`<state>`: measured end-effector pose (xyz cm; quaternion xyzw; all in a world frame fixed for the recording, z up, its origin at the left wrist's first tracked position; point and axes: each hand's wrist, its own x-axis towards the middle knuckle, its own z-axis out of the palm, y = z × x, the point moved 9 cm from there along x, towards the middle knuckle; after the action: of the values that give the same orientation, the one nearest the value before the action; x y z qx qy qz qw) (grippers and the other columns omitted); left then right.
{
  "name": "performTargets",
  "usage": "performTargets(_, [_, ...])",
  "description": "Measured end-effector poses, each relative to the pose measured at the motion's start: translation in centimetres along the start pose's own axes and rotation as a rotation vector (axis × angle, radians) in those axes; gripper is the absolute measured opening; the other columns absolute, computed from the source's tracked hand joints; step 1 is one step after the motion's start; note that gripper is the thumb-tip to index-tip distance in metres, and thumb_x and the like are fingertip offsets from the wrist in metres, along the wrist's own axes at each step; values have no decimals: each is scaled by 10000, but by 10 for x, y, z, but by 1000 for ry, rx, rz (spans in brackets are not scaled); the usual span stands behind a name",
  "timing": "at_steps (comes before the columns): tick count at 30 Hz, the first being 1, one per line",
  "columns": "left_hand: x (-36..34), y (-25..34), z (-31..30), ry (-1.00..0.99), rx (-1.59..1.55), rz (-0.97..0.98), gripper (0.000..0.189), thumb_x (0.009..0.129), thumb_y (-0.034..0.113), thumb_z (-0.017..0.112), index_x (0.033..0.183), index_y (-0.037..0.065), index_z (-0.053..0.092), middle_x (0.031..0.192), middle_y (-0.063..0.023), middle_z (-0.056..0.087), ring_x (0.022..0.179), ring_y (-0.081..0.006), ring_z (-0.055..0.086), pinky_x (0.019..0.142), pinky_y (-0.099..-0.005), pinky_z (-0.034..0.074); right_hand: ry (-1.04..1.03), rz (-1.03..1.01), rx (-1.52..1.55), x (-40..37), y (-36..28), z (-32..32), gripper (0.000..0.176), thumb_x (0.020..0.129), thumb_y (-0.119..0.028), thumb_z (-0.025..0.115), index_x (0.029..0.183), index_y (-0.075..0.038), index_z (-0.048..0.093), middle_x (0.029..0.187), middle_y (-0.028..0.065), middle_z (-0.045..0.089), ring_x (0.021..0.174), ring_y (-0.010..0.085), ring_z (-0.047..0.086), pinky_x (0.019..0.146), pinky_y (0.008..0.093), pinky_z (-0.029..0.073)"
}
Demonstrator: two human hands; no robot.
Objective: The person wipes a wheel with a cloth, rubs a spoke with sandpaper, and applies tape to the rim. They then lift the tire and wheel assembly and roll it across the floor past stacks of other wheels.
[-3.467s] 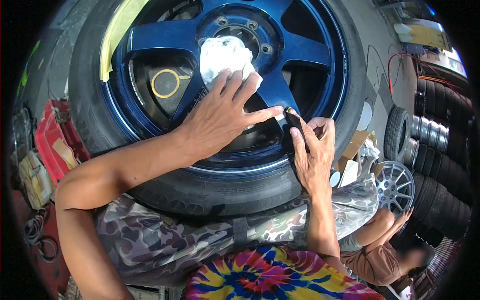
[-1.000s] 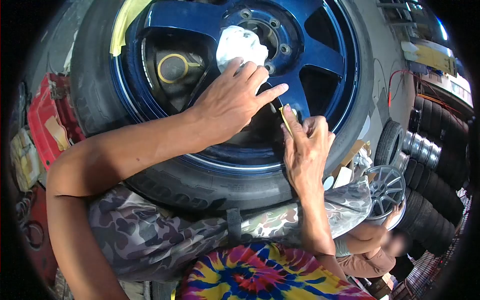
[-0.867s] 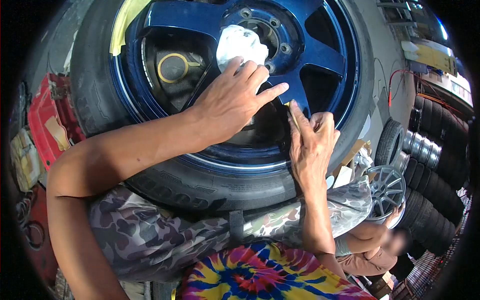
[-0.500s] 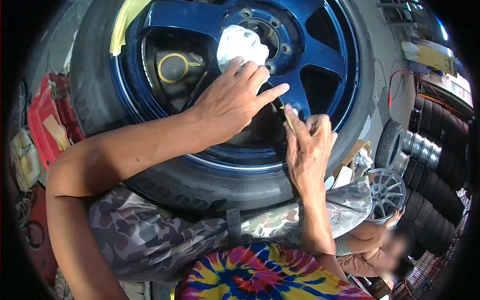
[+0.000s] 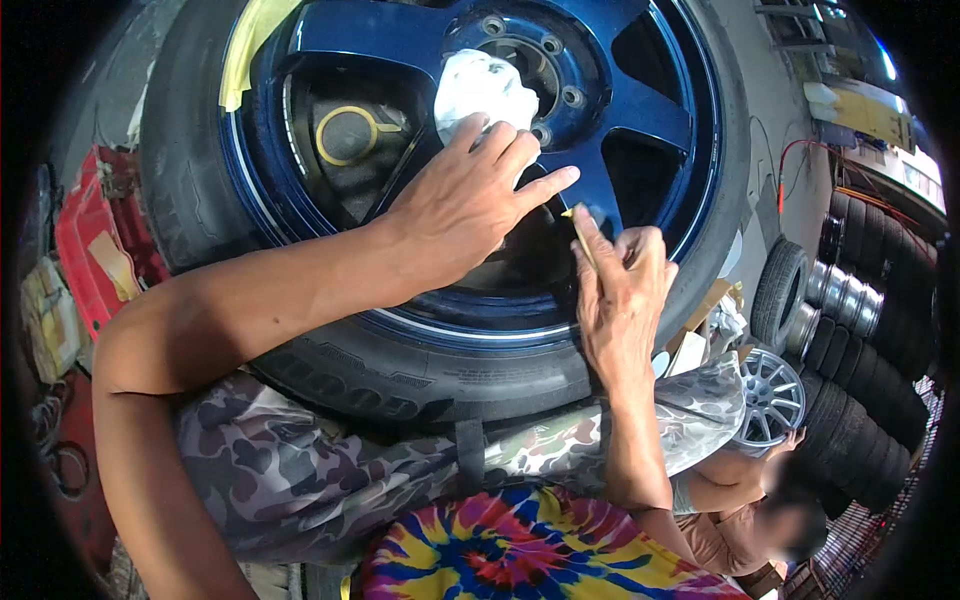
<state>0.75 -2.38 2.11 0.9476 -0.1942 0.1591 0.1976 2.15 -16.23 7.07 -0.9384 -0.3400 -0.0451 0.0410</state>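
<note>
A blue spoked wheel (image 5: 372, 35) with its black tyre (image 5: 480, 385) lies before me. My left hand (image 5: 470, 195) reaches across it, palm down and fingers apart, over a spoke. Its fingertips touch a crumpled white cloth (image 5: 485, 85) by the hub. Just right of it, my right hand (image 5: 625, 285) is closed on a thin yellow strip (image 5: 586, 240), which runs along the index finger. That finger points at the edge of the spoke. What the strip is made of I cannot make out.
Yellow masking tape (image 5: 255, 45) covers part of the rim. A tape roll (image 5: 322, 140) lies in a wheel opening. A red case (image 5: 85, 240) is at left. At right, a person (image 5: 735, 530) handles a silver wheel (image 5: 770, 395) near stacked tyres (image 5: 860, 430).
My right hand has shifted very slightly to the right with the strip. My left hand stays in place. The other person and the silver wheel have moved a little downward in view.
</note>
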Motion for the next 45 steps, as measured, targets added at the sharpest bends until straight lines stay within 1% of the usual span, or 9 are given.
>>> performTargets(9, [0,1,-3,3,-46,-2,741,836,95,742,1554,138,564,1284,-174,609,1221,-312,541,1137,-483,364,19,63,23,4,7,1,406,916,-162,780,1322,-154,767,921,61,440,889,227,498,801,386,345])
performTargets(13, [0,1,1,-6,7,4,757,835,120,760,1561,191,562,1310,-183,609,1228,-328,539,1139,-494,360,-81,-20,121,-7,-17,1,371,924,-139,780,1295,-151,779,932,84,472,882,240,500,808,369,363])
performTargets(17, [-1,1,5,-36,-6,0,788,840,131,770,1580,279,544,1373,-213,583,1274,-362,524,1161,-529,350,-1,20,140,-17,-5,-14,463,890,-141,804,1349,-174,760,885,53,458,858,224,488,807,373,356])
performTargets(22, [-2,9,6,-35,49,20,797,858,116,759,1594,310,523,1435,-266,526,1332,-421,491,1200,-589,327,17,137,43,-33,29,-17,410,926,-136,776,1334,-179,770,902,57,479,862,222,504,801,370,363])
performTargets(26, [-2,13,8,-45,40,24,792,840,104,757,1572,323,548,1476,-272,499,1351,-437,480,1204,-594,329,3,125,2,-32,28,-7,463,895,-156,797,1356,-191,755,913,56,480,875,231,509,799,385,357])
performTargets(33, [-3,18,4,-22,18,50,760,825,109,757,1529,343,594,1532,-276,466,1393,-456,466,1209,-600,331,-27,47,10,-26,12,-5,399,952,-159,755,1350,-188,762,913,72,458,874,231,503,798,372,357])
performTargets(40, [-2,14,7,-43,31,41,758,847,128,736,1552,351,566,1541,-263,458,1410,-453,452,1229,-592,313,-19,47,26,-26,13,-2,427,929,-140,774,1354,-167,753,906,68,467,868,232,508,780,383,350])
performTargets(43, [3,13,3,-35,50,89,743,876,139,721,1573,312,531,1515,-248,475,1382,-441,467,1203,-579,340,30,31,47,-26,17,-3,476,915,-171,769,1388,-188,719,939,65,480,887,253,499,768,407,347])
performTargets(45, [6,2,2,-83,-96,0,720,910,162,707,1591,237,487,1476,-242,493,1343,-426,485,1159,-559,378,-61,12,117,-29,9,-5,403,915,-188,782,1318,-177,759,938,55,487,890,240,504,783,403,350])
